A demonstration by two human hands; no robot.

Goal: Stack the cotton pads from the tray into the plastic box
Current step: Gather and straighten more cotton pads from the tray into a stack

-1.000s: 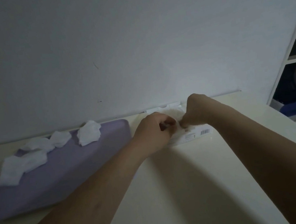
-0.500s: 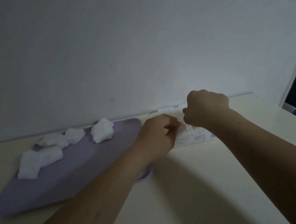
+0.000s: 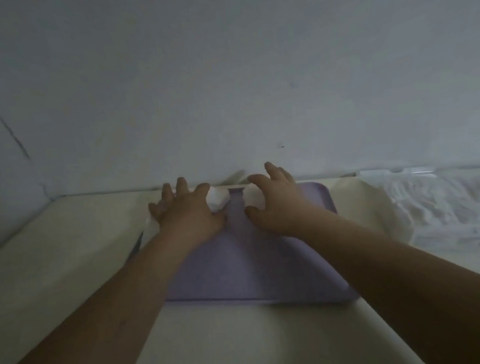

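Directly behind tray (image 3: 242,257), wall (image 3: 217,62); table (image 3: 224,352) beneath

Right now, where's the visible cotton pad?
Head view, left of centre: the cotton pad lies at the far end of the tray, between the left hand and the right hand.

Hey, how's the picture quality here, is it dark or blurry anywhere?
Head view: dim, flat light, no glare; the left hand, right hand and lilac plastic tray read clearly enough, though soft. Head view, right edge: pale shapes smear into streaks, likely motion blur, unreadable. Head view: the wide-angle lens bends the cream table edges.
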